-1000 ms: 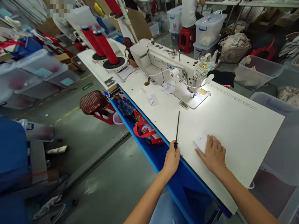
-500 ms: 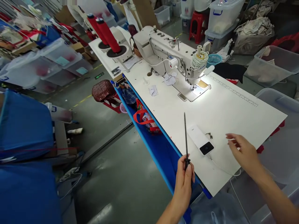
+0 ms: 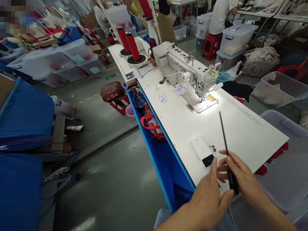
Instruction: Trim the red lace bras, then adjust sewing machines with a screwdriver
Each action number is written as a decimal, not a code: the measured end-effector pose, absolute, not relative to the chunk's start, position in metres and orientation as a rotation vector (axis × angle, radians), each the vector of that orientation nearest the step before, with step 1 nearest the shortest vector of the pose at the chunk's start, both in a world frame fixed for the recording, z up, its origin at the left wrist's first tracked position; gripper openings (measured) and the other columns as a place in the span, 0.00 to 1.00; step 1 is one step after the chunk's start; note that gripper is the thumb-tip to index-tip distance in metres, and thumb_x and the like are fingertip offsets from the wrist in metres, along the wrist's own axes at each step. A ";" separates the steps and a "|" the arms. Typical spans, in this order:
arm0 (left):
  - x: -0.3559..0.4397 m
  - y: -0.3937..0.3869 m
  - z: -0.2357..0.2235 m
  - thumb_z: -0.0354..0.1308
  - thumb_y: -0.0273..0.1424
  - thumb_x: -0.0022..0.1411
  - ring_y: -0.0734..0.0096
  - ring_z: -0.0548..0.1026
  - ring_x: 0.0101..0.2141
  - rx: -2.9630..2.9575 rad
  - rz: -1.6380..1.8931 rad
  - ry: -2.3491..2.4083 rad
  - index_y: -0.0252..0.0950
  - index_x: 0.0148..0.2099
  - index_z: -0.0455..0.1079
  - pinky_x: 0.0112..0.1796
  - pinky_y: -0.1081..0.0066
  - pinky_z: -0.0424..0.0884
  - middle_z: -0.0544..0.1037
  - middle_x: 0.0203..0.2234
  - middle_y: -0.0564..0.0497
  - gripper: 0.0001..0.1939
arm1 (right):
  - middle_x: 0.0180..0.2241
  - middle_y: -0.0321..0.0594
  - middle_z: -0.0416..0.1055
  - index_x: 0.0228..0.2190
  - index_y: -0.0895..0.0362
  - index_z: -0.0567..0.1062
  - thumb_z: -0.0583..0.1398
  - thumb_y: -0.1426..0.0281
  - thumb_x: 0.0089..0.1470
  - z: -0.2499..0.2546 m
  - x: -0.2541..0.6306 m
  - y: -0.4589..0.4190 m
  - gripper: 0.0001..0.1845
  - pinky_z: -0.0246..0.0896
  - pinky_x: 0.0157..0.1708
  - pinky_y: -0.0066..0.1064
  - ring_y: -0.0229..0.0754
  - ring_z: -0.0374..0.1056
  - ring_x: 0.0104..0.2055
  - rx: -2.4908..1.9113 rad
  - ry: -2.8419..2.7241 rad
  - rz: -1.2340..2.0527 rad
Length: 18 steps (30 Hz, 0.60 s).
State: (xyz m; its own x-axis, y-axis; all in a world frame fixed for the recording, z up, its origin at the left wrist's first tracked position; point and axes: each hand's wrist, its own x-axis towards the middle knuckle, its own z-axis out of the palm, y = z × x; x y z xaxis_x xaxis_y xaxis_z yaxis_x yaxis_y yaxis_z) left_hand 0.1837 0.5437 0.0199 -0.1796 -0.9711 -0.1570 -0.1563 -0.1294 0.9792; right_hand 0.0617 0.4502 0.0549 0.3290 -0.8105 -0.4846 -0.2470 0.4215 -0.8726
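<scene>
My two hands meet over the near edge of the white sewing table (image 3: 240,128). Between them is a long thin black tool (image 3: 223,134), its shaft pointing up and away toward the sewing machine (image 3: 187,69). My right hand (image 3: 243,176) has fingers closed round the shaft and the black handle. My left hand (image 3: 211,195) is curled against the handle from the left, thumb at its lower end. Just beyond my hands a white power bank (image 3: 201,147) with a dark display lies on the table, a small dark bit (image 3: 213,148) beside it.
A blue fabric trough (image 3: 166,160) with bags in it runs along the table's left edge. Red thread cones (image 3: 132,46) stand at the far end. Clear plastic bins (image 3: 281,85) sit at right, and more at left. A person in white sits on a red stool (image 3: 211,46) behind.
My left hand carried the tool rightward and my right hand came in and took hold of it. The power bank, covered by my right hand a second ago, lies bare.
</scene>
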 end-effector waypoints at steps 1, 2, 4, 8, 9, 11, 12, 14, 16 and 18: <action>0.188 0.535 0.022 0.47 0.37 0.68 0.52 0.71 0.50 1.374 -1.374 -1.424 0.33 0.72 0.30 0.51 0.48 0.67 0.70 0.54 0.34 0.40 | 0.27 0.35 0.68 0.50 0.51 0.66 0.58 0.44 0.54 0.054 0.057 0.434 0.31 0.69 0.26 0.34 0.43 0.67 0.27 -1.156 1.227 -0.501; 0.190 0.527 0.024 0.46 0.36 0.69 0.53 0.72 0.47 1.425 -1.334 -1.451 0.34 0.72 0.35 0.49 0.49 0.69 0.73 0.51 0.36 0.36 | 0.24 0.32 0.65 0.51 0.51 0.65 0.58 0.43 0.54 0.052 0.052 0.417 0.32 0.66 0.23 0.32 0.40 0.63 0.23 -1.201 1.238 -0.497; 0.193 0.512 0.024 0.43 0.33 0.69 0.55 0.73 0.45 1.500 -1.216 -1.498 0.35 0.71 0.44 0.46 0.53 0.70 0.74 0.48 0.37 0.30 | 0.21 0.29 0.60 0.50 0.53 0.67 0.56 0.41 0.53 0.045 0.043 0.385 0.34 0.58 0.18 0.30 0.37 0.56 0.18 -1.298 1.258 -0.448; 0.200 0.478 0.013 0.42 0.31 0.70 0.62 0.73 0.39 1.574 -1.015 -1.558 0.36 0.66 0.55 0.41 0.60 0.72 0.76 0.43 0.41 0.24 | 0.27 0.35 0.66 0.52 0.54 0.67 0.54 0.45 0.56 0.022 0.030 0.332 0.32 0.62 0.25 0.34 0.40 0.62 0.25 -1.554 1.223 -0.295; 0.206 0.468 0.008 0.43 0.30 0.69 0.63 0.74 0.39 1.599 -0.946 -1.547 0.37 0.64 0.57 0.42 0.61 0.72 0.76 0.42 0.43 0.23 | 0.30 0.37 0.67 0.54 0.54 0.66 0.54 0.47 0.56 0.016 0.029 0.322 0.31 0.65 0.28 0.35 0.42 0.64 0.28 -1.593 1.214 -0.283; 0.226 0.446 -0.008 0.45 0.28 0.68 0.66 0.74 0.39 1.674 -0.769 -1.455 0.39 0.61 0.61 0.43 0.63 0.72 0.76 0.40 0.46 0.20 | 0.31 0.38 0.68 0.56 0.53 0.64 0.53 0.50 0.58 0.006 0.028 0.308 0.30 0.68 0.30 0.37 0.44 0.66 0.30 -1.631 1.223 -0.278; 0.239 0.435 -0.019 0.46 0.27 0.67 0.67 0.73 0.39 1.727 -0.678 -1.370 0.39 0.59 0.63 0.43 0.65 0.71 0.75 0.40 0.47 0.20 | 0.31 0.38 0.68 0.56 0.53 0.64 0.52 0.51 0.60 0.002 0.029 0.303 0.29 0.68 0.30 0.38 0.44 0.66 0.30 -1.653 1.230 -0.281; 0.267 0.415 -0.043 0.46 0.25 0.65 0.70 0.73 0.37 1.866 -0.504 -1.158 0.38 0.57 0.63 0.39 0.69 0.72 0.74 0.39 0.48 0.19 | 0.31 0.37 0.68 0.56 0.51 0.65 0.51 0.54 0.61 -0.005 0.032 0.296 0.25 0.66 0.29 0.36 0.43 0.65 0.29 -1.738 1.244 -0.300; 0.291 0.400 -0.068 0.46 0.23 0.63 0.71 0.72 0.35 1.999 -0.366 -0.991 0.36 0.55 0.64 0.35 0.71 0.70 0.73 0.38 0.48 0.18 | 0.29 0.36 0.67 0.54 0.49 0.67 0.51 0.57 0.61 -0.010 0.034 0.292 0.22 0.62 0.26 0.34 0.42 0.61 0.26 -1.803 1.249 -0.332; 0.306 0.392 -0.087 0.46 0.22 0.62 0.71 0.71 0.34 2.087 -0.275 -0.942 0.35 0.54 0.64 0.34 0.70 0.70 0.71 0.37 0.48 0.18 | 0.26 0.34 0.64 0.52 0.49 0.68 0.51 0.58 0.61 -0.014 0.035 0.288 0.20 0.58 0.23 0.32 0.41 0.58 0.24 -1.773 1.236 -0.356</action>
